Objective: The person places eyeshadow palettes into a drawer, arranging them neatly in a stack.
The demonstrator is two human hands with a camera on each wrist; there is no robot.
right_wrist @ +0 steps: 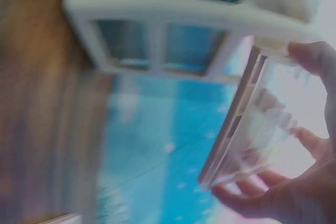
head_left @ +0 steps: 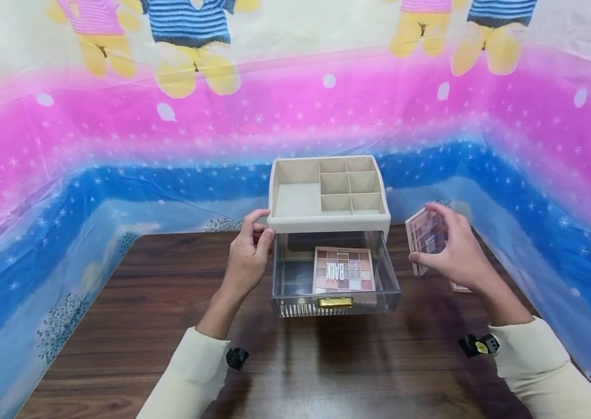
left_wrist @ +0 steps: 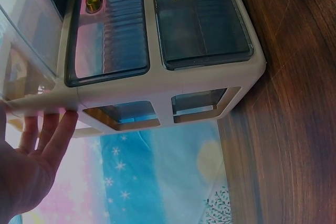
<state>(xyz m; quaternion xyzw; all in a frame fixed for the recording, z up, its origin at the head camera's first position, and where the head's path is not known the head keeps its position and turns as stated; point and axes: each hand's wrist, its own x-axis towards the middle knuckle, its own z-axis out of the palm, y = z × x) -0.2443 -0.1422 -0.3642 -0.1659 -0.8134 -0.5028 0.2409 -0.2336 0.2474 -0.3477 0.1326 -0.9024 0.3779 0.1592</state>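
Note:
A cream desktop organizer (head_left: 329, 224) stands on the table with its clear top drawer (head_left: 285, 273) pulled out. Inside the drawer lies an eyeshadow palette (head_left: 344, 270) with a grid of shades and lettering on its lid. My left hand (head_left: 250, 253) holds the organizer's left front corner, fingers against its side in the left wrist view. To the right of the organizer, my right hand (head_left: 452, 247) grips a second palette (head_left: 425, 235) by its edges, tilted up on its side between thumb and fingers. It appears blurred in the right wrist view.
Several compartments (head_left: 334, 201) form the organizer's top. A lower drawer (left_wrist: 205, 24) sits closed beneath the opened one. Another flat case (head_left: 461, 288) lies on the table, mostly hidden behind my right wrist. A patterned cloth (head_left: 211, 139) surrounds the dark wooden table (head_left: 169, 326).

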